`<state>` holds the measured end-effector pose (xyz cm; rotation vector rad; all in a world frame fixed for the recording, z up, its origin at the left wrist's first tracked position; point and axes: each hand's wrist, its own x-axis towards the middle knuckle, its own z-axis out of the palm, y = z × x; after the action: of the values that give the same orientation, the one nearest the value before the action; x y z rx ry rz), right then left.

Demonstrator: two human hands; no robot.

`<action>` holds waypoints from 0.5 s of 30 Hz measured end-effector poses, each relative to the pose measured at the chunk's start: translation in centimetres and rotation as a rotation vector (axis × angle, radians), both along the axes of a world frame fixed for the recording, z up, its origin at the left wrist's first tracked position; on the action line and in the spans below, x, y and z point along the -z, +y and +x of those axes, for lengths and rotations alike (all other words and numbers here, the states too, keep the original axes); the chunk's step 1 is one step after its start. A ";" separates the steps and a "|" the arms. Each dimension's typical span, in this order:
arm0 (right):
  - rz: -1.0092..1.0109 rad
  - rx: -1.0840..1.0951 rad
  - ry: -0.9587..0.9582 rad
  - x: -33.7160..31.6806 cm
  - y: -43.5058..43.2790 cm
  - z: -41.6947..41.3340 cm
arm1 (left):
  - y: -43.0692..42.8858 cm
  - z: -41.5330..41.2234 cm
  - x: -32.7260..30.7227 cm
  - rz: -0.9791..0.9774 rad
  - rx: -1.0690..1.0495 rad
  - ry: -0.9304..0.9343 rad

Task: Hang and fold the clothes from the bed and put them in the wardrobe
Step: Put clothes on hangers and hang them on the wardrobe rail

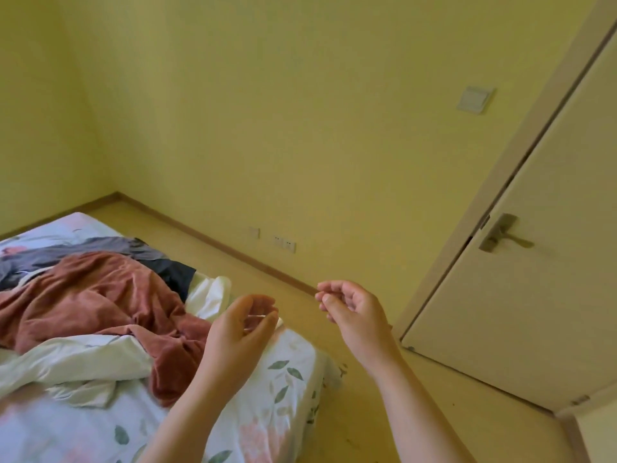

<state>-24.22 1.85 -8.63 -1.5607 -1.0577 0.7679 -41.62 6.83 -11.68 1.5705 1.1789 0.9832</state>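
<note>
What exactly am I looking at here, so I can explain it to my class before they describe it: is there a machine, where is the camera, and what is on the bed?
There is no machine. This single picture comes from a wide-angle camera worn on a person's head, looking forward and down, so you see their own two bare arms. The left hand and the right hand are raised in the air with fingers loosely curled; neither visibly holds anything. At lower left is a bed with a leaf-patterned sheet. On it lie a crumpled rust-brown garment, a grey garment behind it, and a white cloth in front. To the right is a pale door with a lever handle.
</note>
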 end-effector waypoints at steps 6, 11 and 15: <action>-0.013 -0.003 0.004 -0.5 7.7 2.0 | 7.5 1.3 -0.6 0.011 -0.012 0.002; -0.015 -0.002 -0.002 0.1 12.3 4.2 | 12.0 2.7 -0.2 0.000 -0.048 0.007; -0.033 -0.047 0.016 1.3 15.5 6.1 | 15.2 4.1 0.6 0.000 -0.075 0.027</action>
<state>-18.09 17.36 -9.96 -1.5596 -1.0780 0.8317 -37.55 22.05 -12.32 1.5531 1.2644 1.0133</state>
